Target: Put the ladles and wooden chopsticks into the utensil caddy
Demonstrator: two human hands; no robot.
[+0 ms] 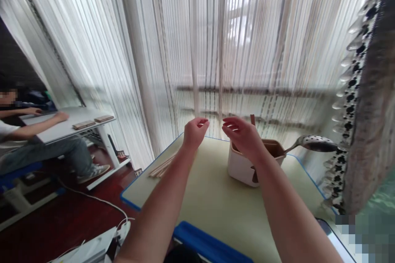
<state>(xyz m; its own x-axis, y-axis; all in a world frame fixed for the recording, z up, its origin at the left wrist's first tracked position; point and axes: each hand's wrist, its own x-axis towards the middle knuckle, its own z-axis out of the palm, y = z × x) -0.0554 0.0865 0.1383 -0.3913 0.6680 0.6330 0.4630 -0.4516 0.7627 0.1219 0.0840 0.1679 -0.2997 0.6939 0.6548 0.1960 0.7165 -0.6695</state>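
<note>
So both bare hands are up over the far part of a pale yellow-green counter with blue edging [212, 197], palms roughly facing each other, with a clear gap between them. The left hand [196, 131] has its fingers loosely bent, a narrow opening between them and the thumb. The right hand [242, 133] is a bit wider, fingers half curled and pointing left.

The right hand is closest to a squarish off-white container with a brown inside [243, 168], on the right side of the counter. Hand and wrist cover part of the rim, and I can't tell if they're touching it. A thin reddish-brown stick [252, 119] pokes up behind that hand; its lower end is hidden. A silver metal slotted spoon [317, 143] leans out of the container to the right, holey bowl end up.

Over on the left, a loose bunch of slim light wooden sticks [162, 166] lies flat on the counter, partly behind the left forearm. Those are well apart from the container.

Far side is all sheer white striped curtain [173, 41]. Off to the left, another person in a white top sits at a separate white counter [52, 129] with flat brown blocks [84, 125] on it.
</note>
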